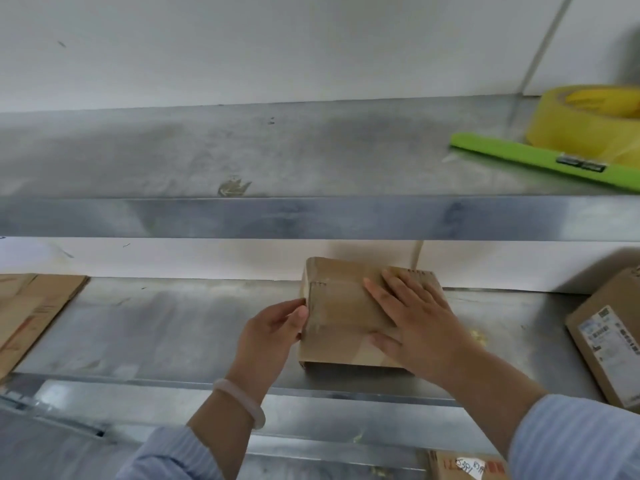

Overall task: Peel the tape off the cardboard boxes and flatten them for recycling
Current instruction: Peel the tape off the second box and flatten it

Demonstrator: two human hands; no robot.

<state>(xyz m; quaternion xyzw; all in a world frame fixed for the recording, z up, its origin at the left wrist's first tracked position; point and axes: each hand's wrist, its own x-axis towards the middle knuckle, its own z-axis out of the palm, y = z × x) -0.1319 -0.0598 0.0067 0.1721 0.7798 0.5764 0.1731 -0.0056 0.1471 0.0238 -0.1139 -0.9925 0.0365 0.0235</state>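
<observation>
- Box [346, 313] sits on the lower steel shelf [173, 327], near its front edge, sealed with clear tape [313, 306] across the top and down the left side.
- Right hand [412, 320] lies flat on the box top, fingers spread open, pressing down.
- Left hand [273, 327] is at the box's left edge; thumb and fingers pinch together at the tape there. Whether tape is actually lifted cannot be told.
- Flattened cardboard [31, 306] lies at the shelf's left end.
- Second box [609, 337], labelled, stands tilted at the right end.
- Upper shelf [242, 157] carries a yellow tape roll [581, 123] and a green cutter [540, 157], touching.
</observation>
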